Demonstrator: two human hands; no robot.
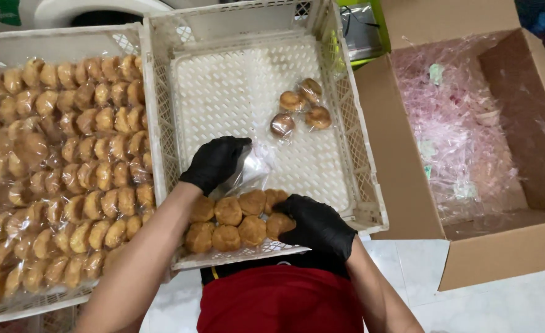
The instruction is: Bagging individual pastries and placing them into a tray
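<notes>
With my left hand [216, 161] closed on a clear plastic bag [251, 169] above the round pastries [235, 221], my right hand [314, 223] gripped the row's end, and I judged a gentle hold best.

Black gloves on both the left hand [216, 161] and right hand [317, 226]. Golden-brown pastries [238, 220], off-white lattice-patterned crate [248, 92], plain brown cardboard box [402, 179] stuffed with pinkish clear plastic wrappers [463, 129]. Red apron [278, 302] below.
</notes>
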